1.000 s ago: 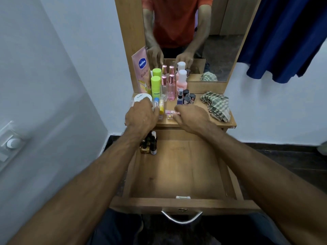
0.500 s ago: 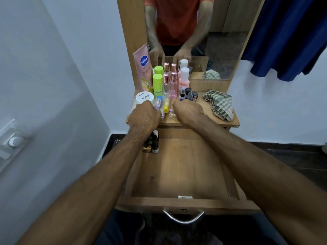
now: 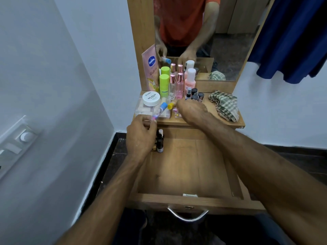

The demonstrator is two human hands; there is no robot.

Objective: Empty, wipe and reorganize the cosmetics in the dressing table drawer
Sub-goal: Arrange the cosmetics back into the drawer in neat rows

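Wooden drawer (image 3: 185, 174) lies open at frame centre — two bottles (image 3: 160, 142) stand inside. One blue-capped tube (image 3: 159, 110) is pinched by left hand (image 3: 139, 137); right hand's (image 3: 192, 112) fingers cannot be made out.

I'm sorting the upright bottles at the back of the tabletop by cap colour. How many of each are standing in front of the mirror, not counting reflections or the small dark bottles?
Green-capped bottle: 1
Rose-gold-capped bottles: 2
White-capped bottle: 1
Total: 4
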